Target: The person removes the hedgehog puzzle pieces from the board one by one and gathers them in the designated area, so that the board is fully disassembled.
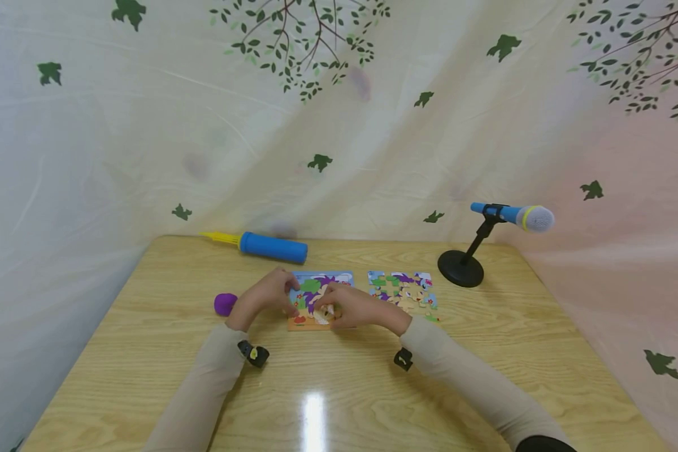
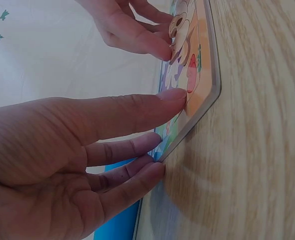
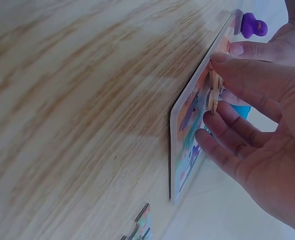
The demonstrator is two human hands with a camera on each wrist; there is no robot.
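A picture puzzle board (image 1: 307, 324) lies flat on the table with a colourful cartoon scene on it. My left hand (image 1: 267, 292) is at its left side; in the left wrist view the thumb (image 2: 172, 97) rests on the picture and the other fingertips touch the edge. My right hand (image 1: 355, 306) is over the board's lower right part. Between its thumb and fingers it pinches a puzzle piece (image 3: 214, 95), tilted up from the board. The fingers partly hide the piece in the head view.
Right of the board lie joined puzzle pieces (image 1: 412, 294) with gaps among them. A purple object (image 1: 225, 304) sits beside my left wrist. Behind are a blue hand pump (image 1: 274, 247) with a yellow nozzle and, at the right, a blue microphone (image 1: 508, 215) on a black stand (image 1: 461, 269).
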